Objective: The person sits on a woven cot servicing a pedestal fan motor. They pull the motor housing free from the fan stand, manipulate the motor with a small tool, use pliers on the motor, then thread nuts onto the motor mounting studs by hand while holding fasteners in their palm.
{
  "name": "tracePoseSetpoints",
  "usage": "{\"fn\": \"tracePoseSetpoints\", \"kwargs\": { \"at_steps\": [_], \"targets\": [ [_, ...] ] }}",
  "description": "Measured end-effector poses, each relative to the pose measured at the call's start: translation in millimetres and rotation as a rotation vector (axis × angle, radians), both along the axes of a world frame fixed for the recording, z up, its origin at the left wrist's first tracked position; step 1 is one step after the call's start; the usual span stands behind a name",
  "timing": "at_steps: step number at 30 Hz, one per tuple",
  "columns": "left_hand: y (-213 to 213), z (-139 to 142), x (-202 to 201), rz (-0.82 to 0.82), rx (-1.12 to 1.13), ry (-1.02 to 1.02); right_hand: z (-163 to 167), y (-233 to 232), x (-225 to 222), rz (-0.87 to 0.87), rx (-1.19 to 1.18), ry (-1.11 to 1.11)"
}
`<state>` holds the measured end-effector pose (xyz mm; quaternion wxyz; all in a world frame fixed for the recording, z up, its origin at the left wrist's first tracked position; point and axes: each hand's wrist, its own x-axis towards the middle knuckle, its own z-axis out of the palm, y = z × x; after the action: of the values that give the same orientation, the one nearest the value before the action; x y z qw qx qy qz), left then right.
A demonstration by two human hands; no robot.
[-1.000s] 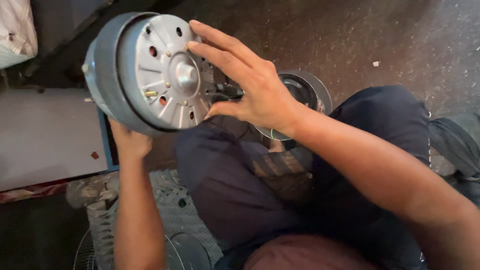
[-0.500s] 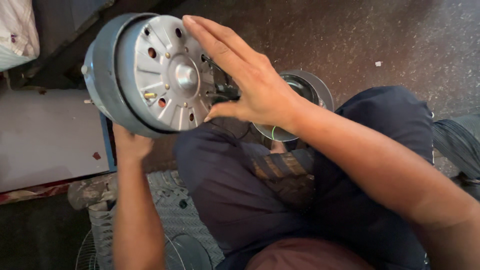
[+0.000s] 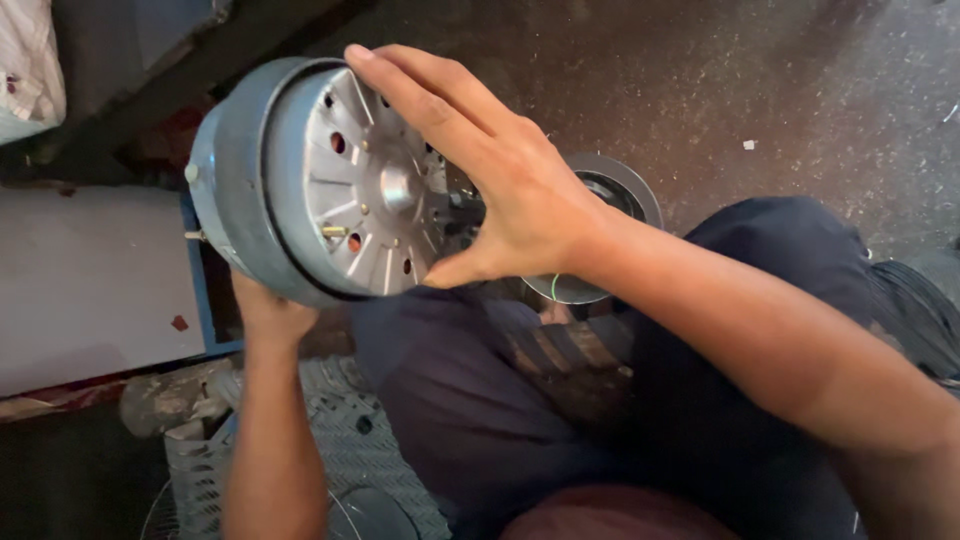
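Motor housing (image 3: 300,180) looks heavy, rigid, smooth metal | your left hand (image 3: 268,312) cups its rim at 6 o'clock | right hand (image 3: 500,190) spread flat on ribbed face, 3 o'clock.

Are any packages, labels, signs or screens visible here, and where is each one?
None are in view.
Only the round grey motor housing, supported from below by the left hand, with the right hand spread on its ribbed face, above a stained floor.

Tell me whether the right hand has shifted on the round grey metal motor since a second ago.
Yes: the right hand slid up the ribbed face of the round grey metal motor, towards its top rim.
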<state>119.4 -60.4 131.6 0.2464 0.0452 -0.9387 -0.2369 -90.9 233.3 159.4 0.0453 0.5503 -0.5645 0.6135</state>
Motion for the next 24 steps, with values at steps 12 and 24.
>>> {"fn": "tracePoseSetpoints", "kwargs": {
  "at_steps": [12,24],
  "targets": [
    [8.4,-4.7,-4.4,0.023,-0.077,0.035,4.9,-1.7,2.3,-0.008,0.009,-0.018],
    [28.3,3.3,-3.2,0.001,0.031,0.032,9.9,-1.3,5.4,0.011,0.028,-0.072]
  ]
}}
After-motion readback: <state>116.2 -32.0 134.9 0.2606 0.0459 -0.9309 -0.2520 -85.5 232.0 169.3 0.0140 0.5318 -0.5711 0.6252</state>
